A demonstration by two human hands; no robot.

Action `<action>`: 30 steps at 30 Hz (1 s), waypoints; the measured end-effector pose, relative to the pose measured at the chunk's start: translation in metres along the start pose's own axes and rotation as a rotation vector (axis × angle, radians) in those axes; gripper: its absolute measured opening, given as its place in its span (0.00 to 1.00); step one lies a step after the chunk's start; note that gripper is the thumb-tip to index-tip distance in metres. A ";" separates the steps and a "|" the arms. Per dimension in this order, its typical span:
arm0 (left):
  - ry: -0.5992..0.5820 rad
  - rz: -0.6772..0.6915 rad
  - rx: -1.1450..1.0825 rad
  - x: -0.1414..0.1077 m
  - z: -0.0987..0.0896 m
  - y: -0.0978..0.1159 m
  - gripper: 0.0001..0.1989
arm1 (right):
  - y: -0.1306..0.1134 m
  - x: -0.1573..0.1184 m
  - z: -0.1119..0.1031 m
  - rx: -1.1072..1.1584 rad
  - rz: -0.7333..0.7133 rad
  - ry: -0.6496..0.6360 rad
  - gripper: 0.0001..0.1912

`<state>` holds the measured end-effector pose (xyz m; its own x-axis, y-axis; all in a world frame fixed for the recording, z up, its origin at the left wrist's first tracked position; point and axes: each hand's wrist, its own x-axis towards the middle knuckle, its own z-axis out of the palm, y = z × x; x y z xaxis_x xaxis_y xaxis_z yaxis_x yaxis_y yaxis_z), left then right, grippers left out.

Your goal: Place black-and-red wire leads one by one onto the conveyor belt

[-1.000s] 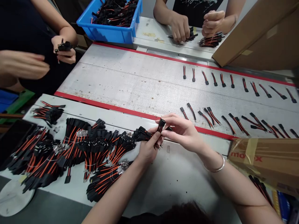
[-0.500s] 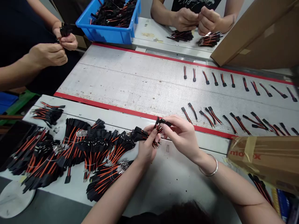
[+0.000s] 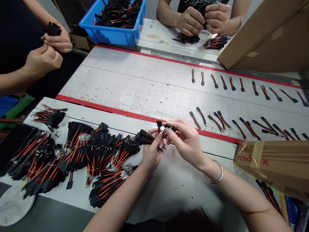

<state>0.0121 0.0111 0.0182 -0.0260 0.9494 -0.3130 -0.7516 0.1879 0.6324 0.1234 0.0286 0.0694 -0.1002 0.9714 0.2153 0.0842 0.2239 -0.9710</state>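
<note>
My left hand grips a small bunch of red-and-black wire leads, and a black plastic connector stands up above its fingers. My right hand pinches another black connector between thumb and fingertips, close beside the left hand. A metal bangle circles my right wrist. Large heaps of the same leads lie on the white bench, to the left of my hands and touching my left hand's bunch.
A red-edged mesh conveyor belt runs beyond the bench, carrying two rows of single leads. A co-worker's hands hold leads at upper left, and another's at the top. A blue crate holds leads. Cardboard boxes crowd the right.
The leads on the belt have drifted right. My hands have shifted slightly, and the connector in my left hand now stands more upright. The upper-left co-worker's hands have risen.
</note>
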 end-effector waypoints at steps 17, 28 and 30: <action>-0.004 0.040 0.032 0.000 -0.001 0.000 0.13 | -0.003 -0.003 0.004 -0.087 -0.031 0.100 0.06; 0.004 0.042 0.062 -0.001 -0.002 0.000 0.15 | -0.003 -0.005 0.007 -0.074 -0.032 0.124 0.07; -0.003 0.045 0.070 -0.001 -0.002 0.001 0.15 | -0.003 -0.005 0.007 -0.080 -0.032 0.133 0.07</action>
<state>0.0105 0.0102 0.0175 -0.0564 0.9580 -0.2811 -0.7019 0.1622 0.6936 0.1163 0.0222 0.0703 0.0281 0.9643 0.2632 0.1620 0.2554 -0.9532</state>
